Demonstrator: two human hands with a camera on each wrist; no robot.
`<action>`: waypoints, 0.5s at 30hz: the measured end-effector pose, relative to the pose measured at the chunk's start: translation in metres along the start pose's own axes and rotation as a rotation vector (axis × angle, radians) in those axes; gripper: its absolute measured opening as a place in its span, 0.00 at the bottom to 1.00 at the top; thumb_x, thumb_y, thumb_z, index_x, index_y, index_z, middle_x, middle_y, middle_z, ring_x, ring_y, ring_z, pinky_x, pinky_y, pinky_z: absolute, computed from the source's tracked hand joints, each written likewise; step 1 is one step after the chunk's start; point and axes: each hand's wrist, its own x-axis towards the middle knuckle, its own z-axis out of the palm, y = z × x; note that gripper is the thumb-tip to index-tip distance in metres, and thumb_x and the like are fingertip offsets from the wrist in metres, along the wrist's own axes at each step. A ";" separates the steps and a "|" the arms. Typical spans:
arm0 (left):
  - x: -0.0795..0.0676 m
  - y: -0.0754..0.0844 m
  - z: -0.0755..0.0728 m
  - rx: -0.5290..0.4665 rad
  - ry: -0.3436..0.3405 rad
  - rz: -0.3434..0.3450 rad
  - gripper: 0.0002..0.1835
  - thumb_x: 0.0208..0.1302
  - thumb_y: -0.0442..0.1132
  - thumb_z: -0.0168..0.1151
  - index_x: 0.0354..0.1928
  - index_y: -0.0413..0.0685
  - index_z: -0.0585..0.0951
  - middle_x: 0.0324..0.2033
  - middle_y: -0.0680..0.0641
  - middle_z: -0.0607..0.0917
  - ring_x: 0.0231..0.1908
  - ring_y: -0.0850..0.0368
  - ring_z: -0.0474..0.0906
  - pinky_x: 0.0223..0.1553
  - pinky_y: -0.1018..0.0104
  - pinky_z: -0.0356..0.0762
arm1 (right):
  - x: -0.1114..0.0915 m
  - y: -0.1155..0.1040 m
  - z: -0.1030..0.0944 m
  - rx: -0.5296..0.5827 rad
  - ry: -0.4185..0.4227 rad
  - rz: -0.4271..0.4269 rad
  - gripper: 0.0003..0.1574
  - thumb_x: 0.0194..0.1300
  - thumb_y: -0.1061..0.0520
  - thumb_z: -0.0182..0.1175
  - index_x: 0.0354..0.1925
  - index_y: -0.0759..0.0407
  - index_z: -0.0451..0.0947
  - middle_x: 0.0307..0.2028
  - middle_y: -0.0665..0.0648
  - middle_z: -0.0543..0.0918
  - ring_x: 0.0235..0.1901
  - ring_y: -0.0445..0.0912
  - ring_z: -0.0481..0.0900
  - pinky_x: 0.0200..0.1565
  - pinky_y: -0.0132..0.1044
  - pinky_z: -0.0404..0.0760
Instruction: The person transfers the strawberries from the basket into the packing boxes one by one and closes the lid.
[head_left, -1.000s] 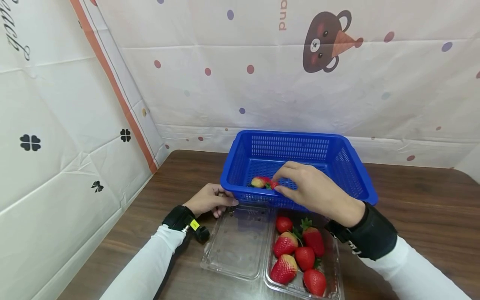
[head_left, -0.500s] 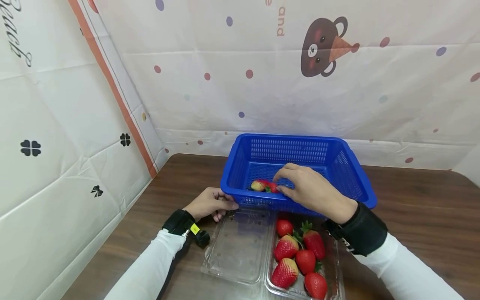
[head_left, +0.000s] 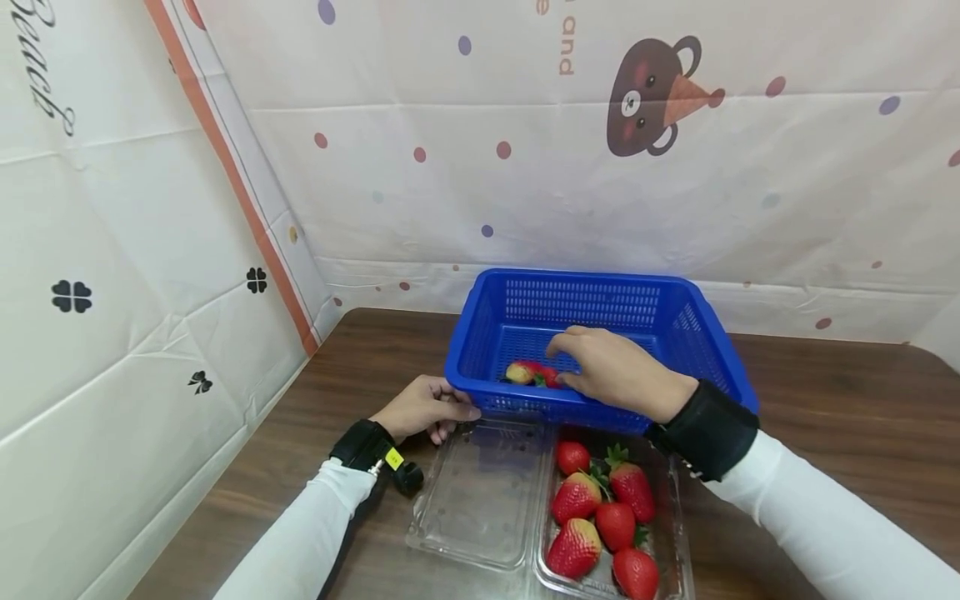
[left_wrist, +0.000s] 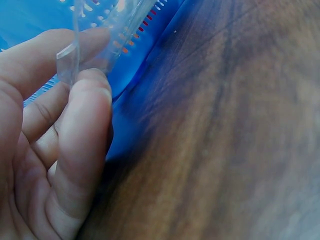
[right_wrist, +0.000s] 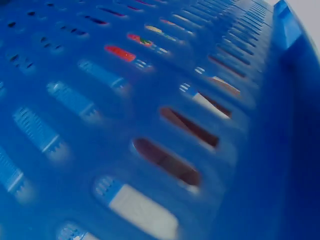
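My left hand (head_left: 429, 408) pinches the corner of the clear plastic lid (head_left: 480, 492) between thumb and fingers, beside the blue basket's near left corner. The left wrist view shows the lid's edge (left_wrist: 67, 62) between the fingertips. My right hand (head_left: 618, 371) reaches over the basket's near rim, fingers loosely bent and parted. Just left of its fingertips, strawberries (head_left: 522, 372) lie on the basket floor. The clear box (head_left: 681, 533) joined to the lid holds several strawberries (head_left: 615, 525). The right wrist view shows the basket's slotted wall (right_wrist: 150, 100) and no hand.
The blue plastic basket (head_left: 600, 283) stands on a brown wood-grain table (head_left: 840, 400), behind the clear box and lid. A printed white sheet (head_left: 390, 192) hangs behind the table and along its left side.
My right hand has let go of a strawberry in the basket; its fingers are now farther apart and slightly away from the fruit. The left hand stays at the lid. The head view has shifted slightly.
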 end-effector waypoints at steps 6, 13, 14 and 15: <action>-0.002 0.002 0.000 0.001 0.000 -0.002 0.15 0.54 0.44 0.73 0.36 0.42 0.82 0.16 0.50 0.78 0.13 0.59 0.73 0.16 0.71 0.79 | 0.008 -0.001 0.004 -0.001 -0.007 -0.014 0.19 0.59 0.56 0.68 0.49 0.57 0.79 0.44 0.58 0.82 0.42 0.49 0.80 0.45 0.47 0.84; 0.000 0.000 0.000 0.012 -0.002 -0.009 0.16 0.53 0.46 0.73 0.36 0.43 0.83 0.16 0.50 0.78 0.13 0.59 0.74 0.16 0.70 0.80 | 0.015 -0.002 0.008 0.004 -0.047 0.026 0.20 0.60 0.54 0.68 0.51 0.57 0.79 0.46 0.58 0.82 0.43 0.50 0.79 0.47 0.49 0.83; 0.000 0.000 0.000 0.012 -0.002 -0.009 0.16 0.53 0.46 0.73 0.36 0.43 0.83 0.16 0.50 0.78 0.13 0.59 0.74 0.16 0.70 0.80 | 0.016 -0.002 0.008 0.008 -0.054 0.031 0.21 0.60 0.54 0.68 0.51 0.57 0.79 0.46 0.58 0.82 0.44 0.50 0.79 0.48 0.49 0.83; 0.000 0.000 -0.001 0.014 -0.004 -0.008 0.15 0.53 0.46 0.73 0.36 0.43 0.83 0.16 0.50 0.78 0.13 0.59 0.74 0.16 0.70 0.80 | 0.017 -0.002 0.009 0.014 -0.061 0.035 0.21 0.60 0.54 0.68 0.51 0.57 0.78 0.47 0.59 0.82 0.45 0.50 0.79 0.48 0.50 0.83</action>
